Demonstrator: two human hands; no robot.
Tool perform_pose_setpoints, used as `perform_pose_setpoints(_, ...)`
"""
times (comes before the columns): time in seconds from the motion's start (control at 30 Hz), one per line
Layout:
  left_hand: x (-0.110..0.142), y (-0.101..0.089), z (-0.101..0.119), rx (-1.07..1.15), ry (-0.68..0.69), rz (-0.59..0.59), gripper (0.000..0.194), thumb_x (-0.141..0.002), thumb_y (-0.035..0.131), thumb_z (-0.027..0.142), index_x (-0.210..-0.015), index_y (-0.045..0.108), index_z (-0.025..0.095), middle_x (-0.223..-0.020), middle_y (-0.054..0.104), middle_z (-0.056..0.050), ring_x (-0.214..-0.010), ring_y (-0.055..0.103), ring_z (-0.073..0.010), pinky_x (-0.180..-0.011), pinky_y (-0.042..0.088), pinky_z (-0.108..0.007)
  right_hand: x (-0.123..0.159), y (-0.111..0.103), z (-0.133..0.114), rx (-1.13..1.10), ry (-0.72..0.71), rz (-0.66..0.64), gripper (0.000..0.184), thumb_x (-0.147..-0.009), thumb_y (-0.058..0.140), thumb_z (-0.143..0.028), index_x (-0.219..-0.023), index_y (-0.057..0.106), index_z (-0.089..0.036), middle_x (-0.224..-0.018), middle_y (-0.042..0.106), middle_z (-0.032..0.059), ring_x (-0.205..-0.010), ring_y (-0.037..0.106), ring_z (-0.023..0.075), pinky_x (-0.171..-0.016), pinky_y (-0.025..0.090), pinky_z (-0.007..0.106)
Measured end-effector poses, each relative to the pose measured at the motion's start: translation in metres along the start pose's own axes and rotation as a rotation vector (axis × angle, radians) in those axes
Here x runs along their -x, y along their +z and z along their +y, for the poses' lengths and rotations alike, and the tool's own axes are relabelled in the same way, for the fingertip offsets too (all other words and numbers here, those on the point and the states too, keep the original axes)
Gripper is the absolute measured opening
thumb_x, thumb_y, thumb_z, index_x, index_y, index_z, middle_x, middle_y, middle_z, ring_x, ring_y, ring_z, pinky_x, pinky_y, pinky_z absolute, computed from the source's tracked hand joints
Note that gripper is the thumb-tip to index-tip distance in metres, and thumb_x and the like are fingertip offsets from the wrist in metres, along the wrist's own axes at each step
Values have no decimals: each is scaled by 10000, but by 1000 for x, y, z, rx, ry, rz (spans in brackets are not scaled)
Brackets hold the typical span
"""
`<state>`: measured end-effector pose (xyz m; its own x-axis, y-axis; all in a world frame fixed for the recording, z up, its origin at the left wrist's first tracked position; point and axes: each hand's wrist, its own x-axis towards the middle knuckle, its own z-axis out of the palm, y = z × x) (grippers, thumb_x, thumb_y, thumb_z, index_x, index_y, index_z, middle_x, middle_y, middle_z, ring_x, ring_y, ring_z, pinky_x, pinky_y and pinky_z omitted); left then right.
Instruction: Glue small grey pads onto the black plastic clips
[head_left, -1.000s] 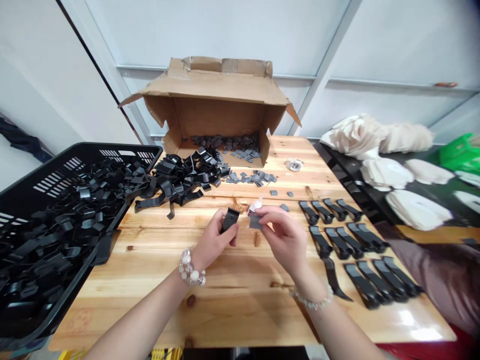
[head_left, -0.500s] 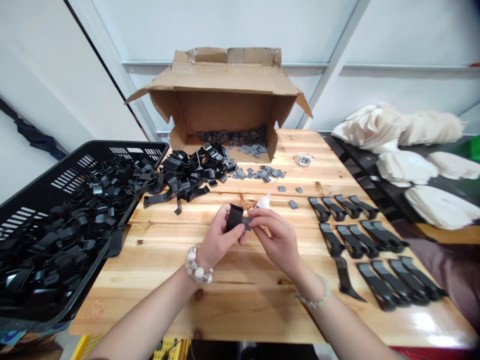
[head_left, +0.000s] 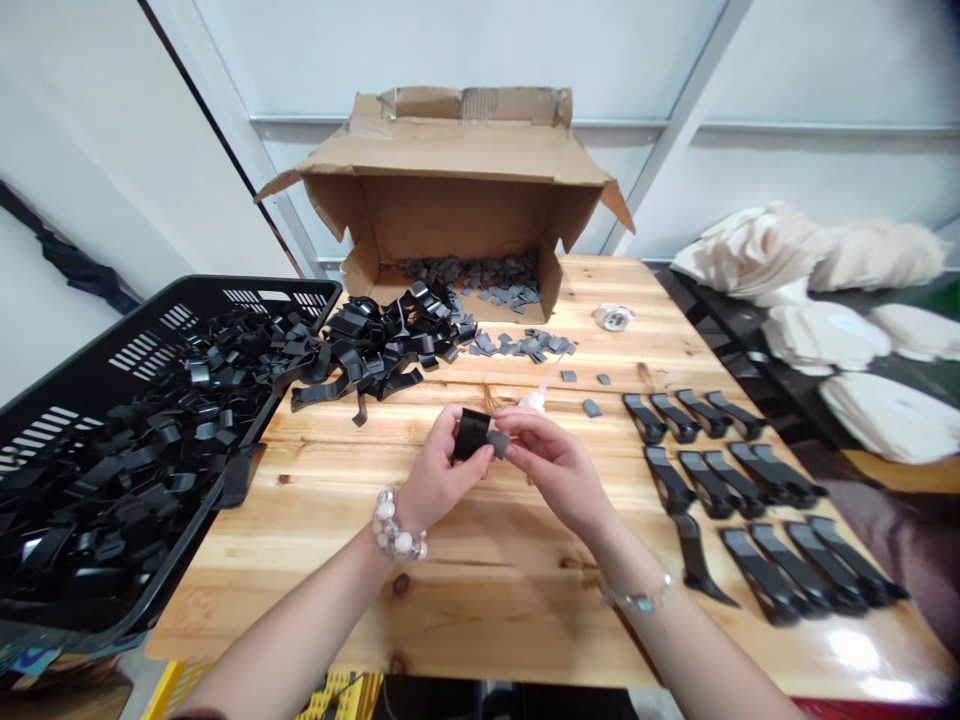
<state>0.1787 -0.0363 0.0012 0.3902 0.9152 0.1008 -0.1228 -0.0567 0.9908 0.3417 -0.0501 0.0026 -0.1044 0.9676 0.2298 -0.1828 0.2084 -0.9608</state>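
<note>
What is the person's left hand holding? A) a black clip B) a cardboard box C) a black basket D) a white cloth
A, because the left hand is wrapped around the black clip.

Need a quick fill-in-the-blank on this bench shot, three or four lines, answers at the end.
1. A black plastic clip is held in the person's ____ hand.
2. The right hand pinches a small ____ square pad.
3. More such pads lie inside an open brown ____ box.
4. Rows of long black clips lie on the ____ side of the wooden table.

Answers: left; grey; cardboard; right.
</note>
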Motion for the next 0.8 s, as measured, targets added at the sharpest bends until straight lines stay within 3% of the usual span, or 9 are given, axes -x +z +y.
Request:
perform_pose_setpoints(0.1, -2, 1, -1, 31, -16, -18, 211, -858, 586, 266, -972, 425, 192, -763, 551, 22, -612, 516, -83, -579, 436, -219, -3, -5, 1, 3, 40, -26, 114, -749, 719, -225, -863, 714, -230, -1055, 649, 43, -1033, 607, 158, -893, 524, 290)
perform_pose_setpoints(0.23, -5, 2, -2, 111, -22, -67, 193, -862, 560, 255, -974, 414, 193, -798, 543, 20, -617, 522, -84, -585, 439, -232, -6, -10, 0, -46, 88, 24, 84, -766, 699, -263, -826, 678, -207, -907, 687, 33, -760, 638, 117, -682, 541, 249)
perform_pose_setpoints(0.33, -7, 2, -2, 127, -59, -118, 185, -852, 516, 226, -1001, 411, 196, -803, 521, 24, -610, 520, -90, -586, 441, -246, -9, -13, -2, -23, 88, 106, 138, -755, 705, -303, -839, 662, -202, -766, 686, 12, -643, 630, 116, -632, 540, 269)
perform_pose_setpoints(0.47, -10, 3, -7, -2, -153, -100, 192, -826, 478, 186, -1008, 418, 199, -792, 520, 24, -606, 510, -97, -589, 434, -251, -10, -16, -2, 89, 90, 210, 253, -662, 765, -340, -849, 672, -198, -775, 698, 19, -648, 640, 129, -657, 556, 295)
perform_pose_setpoints(0.57, -11, 4, -14, -104, -211, -91, 214, -816, 488, 190, -1019, 422, 202, -770, 527, 27, -608, 516, -107, -590, 421, -250, -9, -15, 0, 168, 103, 221, 232, -672, 753, -354, -802, 660, -186, -696, 677, 16, -620, 624, 135, -617, 537, 286)
perform_pose_setpoints(0.8, -9, 7, -19, -100, -200, -145, 216, -827, 480, 191, -1035, 423, 203, -706, 481, 45, -595, 472, -112, -571, 392, -244, -9, -12, 7, 320, 89, 240, 196, -665, 753, -342, -701, 658, -174, -751, 667, 43, -638, 575, 141, -581, 478, 275)
